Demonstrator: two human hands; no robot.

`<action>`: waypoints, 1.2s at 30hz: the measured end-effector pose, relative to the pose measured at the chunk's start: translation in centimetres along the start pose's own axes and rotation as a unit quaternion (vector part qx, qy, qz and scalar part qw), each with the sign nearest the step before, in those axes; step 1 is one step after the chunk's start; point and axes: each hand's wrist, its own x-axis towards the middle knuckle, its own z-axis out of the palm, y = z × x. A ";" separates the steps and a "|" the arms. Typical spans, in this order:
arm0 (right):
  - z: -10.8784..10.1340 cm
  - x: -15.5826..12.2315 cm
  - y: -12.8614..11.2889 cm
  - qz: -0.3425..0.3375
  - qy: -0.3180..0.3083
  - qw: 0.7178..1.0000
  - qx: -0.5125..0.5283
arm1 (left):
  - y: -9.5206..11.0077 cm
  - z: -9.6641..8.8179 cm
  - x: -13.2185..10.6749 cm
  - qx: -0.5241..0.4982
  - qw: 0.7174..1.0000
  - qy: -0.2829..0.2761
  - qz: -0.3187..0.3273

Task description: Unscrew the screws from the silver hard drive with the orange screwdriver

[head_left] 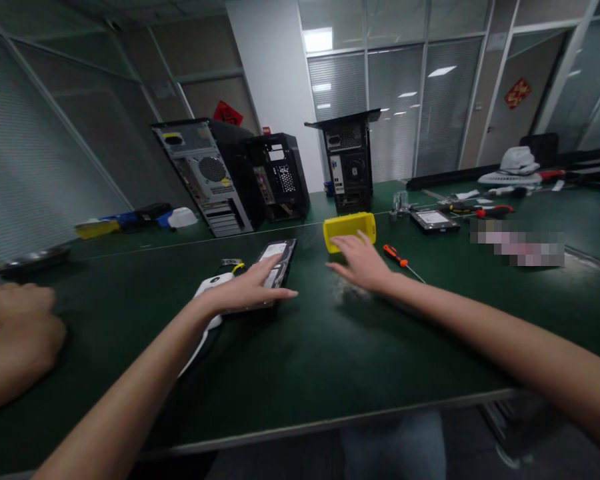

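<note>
My left hand (250, 288) reaches over a hard drive (281, 251), its thumb stretched out to the right and its other fingers pointing forward. Part of the drive is hidden under that hand, and I cannot tell if they touch. Beside my left wrist lies a white device with a cable (211, 285). My right hand (361, 261) is spread in front of a yellow plastic tray (349, 227) standing on its side, overlapping its lower edge in view. Whether the fingertips touch it is unclear. Right of that hand rests a screwdriver (396, 255) with an orange and black handle.
Computer cases (215, 173) stand at the back left, with another black case (351, 163) behind the tray. A second hard drive (434, 221) and pliers (493, 211) lie to the right. Another person's hands (23, 327) rest at the left on the green table (300, 373).
</note>
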 end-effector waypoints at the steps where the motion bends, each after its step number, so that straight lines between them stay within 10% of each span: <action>1: -0.9 -0.5 2.9 0.050 0.026 0.998 -0.026 | 1.6 0.7 0.8 -0.023 1.000 -0.013 0.016; 6: -2.4 -4.2 16.5 0.432 0.077 0.894 -0.090 | 8.2 7.4 5.2 -0.090 0.992 0.064 0.056; 11: -1.2 -6.1 22.7 0.471 0.083 0.876 -0.061 | 9.3 10.9 6.4 -0.084 0.987 0.095 0.098; 25: 0.7 -4.0 27.4 0.548 0.093 0.826 -0.098 | 9.6 10.3 5.8 -0.054 0.992 0.085 0.073; 36: -0.5 -4.6 22.8 0.537 0.030 0.826 -0.167 | 9.6 10.1 5.7 -0.063 0.992 0.081 0.075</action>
